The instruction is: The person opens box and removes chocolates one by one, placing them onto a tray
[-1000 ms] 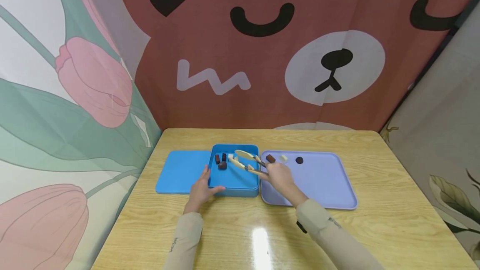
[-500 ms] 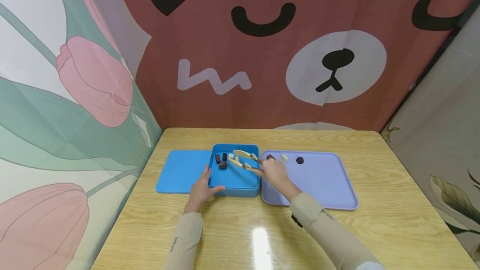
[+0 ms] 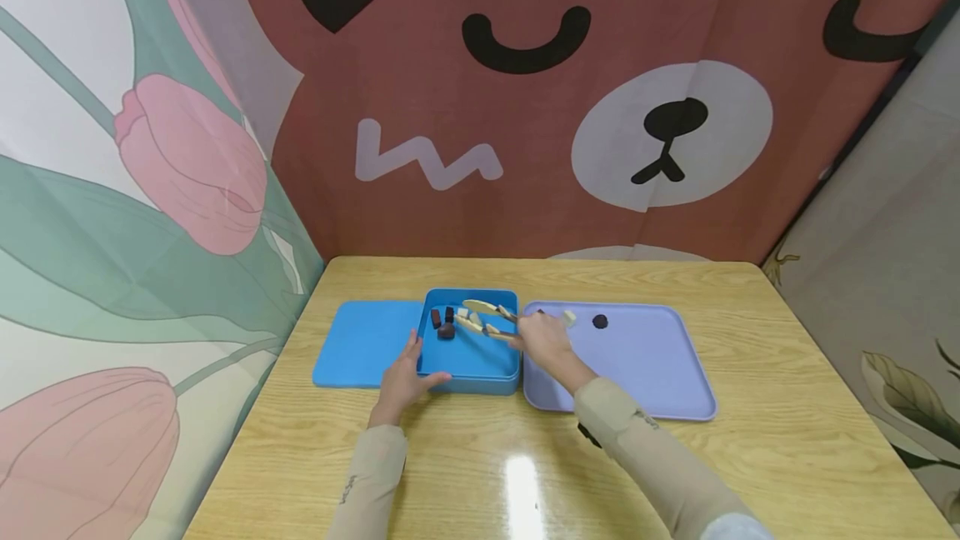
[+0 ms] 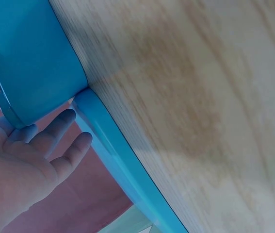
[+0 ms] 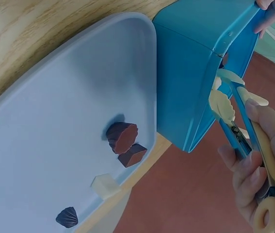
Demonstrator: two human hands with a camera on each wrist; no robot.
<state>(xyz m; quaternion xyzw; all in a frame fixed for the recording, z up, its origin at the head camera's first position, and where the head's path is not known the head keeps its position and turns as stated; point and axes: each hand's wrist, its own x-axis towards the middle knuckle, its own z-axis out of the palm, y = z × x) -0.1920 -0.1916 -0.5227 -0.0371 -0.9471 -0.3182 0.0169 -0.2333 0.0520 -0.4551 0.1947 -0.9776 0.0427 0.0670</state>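
Observation:
My left hand (image 3: 401, 382) rests at the front left corner of the blue box (image 3: 468, 386), thumb along the front wall, fairly straight fingers by the left side. In the left wrist view the outer fingers hang loose near the blue lid (image 4: 122, 160). My right hand (image 3: 546, 342) holds a pair of tongs (image 5: 239, 111) with cream tips and handles. Their tips are spread apart inside the box, over white chocolate pieces (image 3: 462, 312); contact is unclear. A dark heart-like chocolate (image 3: 446, 331) and two brown bars (image 3: 436, 319) lie left of them in the box.
A lavender tray (image 3: 637, 369) stands right of the box. On it are brown chocolates (image 5: 122, 137), a white piece (image 5: 105, 186) and a dark shell-shaped one (image 5: 67, 217). The flat lid lies left of the box on the wooden table (image 3: 457, 465).
My right hand has moved slightly left with the tongs and now hides most of the brown pieces on the tray in the head view. The left hand stays at the box.

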